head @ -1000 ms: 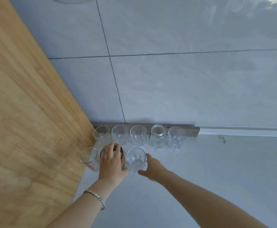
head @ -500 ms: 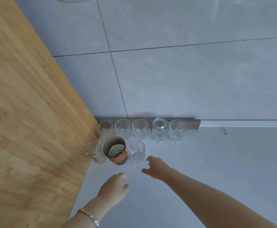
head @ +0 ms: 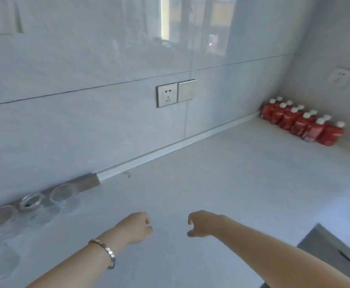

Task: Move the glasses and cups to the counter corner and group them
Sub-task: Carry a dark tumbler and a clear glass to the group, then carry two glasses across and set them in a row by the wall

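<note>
Withdrawn from the clear glass cups (head: 63,195), left hand (head: 135,227) and right hand (head: 203,224) hovered right of them above the pale grey bench (head: 222,179), fingers loosely curled, holding nothing.

Both arms reach forward, left hand (head: 135,227) and right hand (head: 203,224) loosely curled, holding nothing.

Clear glass cups (head: 63,197), matt grey counter (head: 211,194), glossy wall tiles (head: 87,59), metal bracelet (head: 105,251)
</note>
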Demonstrator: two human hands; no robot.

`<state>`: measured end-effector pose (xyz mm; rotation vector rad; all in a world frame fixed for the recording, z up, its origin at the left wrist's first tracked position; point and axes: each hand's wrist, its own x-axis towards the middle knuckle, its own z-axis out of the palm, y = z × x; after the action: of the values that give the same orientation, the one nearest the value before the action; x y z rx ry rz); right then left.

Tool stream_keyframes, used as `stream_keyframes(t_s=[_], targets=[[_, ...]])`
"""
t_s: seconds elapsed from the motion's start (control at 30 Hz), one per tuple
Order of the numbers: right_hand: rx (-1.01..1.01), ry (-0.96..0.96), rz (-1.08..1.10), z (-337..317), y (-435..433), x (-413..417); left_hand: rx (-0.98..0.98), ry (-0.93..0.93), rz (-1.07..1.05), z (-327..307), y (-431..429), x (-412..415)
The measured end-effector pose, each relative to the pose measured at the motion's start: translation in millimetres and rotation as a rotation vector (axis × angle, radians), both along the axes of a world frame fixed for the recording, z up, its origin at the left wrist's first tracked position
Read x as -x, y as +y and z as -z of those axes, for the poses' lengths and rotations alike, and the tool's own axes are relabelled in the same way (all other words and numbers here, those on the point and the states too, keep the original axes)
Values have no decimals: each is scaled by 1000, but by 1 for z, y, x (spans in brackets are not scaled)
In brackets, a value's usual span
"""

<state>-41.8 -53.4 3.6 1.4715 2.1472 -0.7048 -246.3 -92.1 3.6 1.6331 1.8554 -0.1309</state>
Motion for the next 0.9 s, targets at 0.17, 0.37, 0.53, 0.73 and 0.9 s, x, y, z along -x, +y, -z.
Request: stream_keyframes(t_s=[0.17, 0.37, 0.53, 0.73, 0.9], targets=[[-50, -51, 231, -34, 1, -203, -75, -30, 177, -18, 47, -183], [-140, -134, 492, -61, -31, -431, -127, -138, 355, -37, 68, -397], [-171, -84, 753, -57, -66, -559, -87, -186, 444, -41, 75, -519], [-279, -21, 1041, -31, -92, -648, -101, -178, 534, -32, 100, -615], [-310, -51, 1334, -4, -108, -695, -66, -207, 643, -11, 136, -682]])
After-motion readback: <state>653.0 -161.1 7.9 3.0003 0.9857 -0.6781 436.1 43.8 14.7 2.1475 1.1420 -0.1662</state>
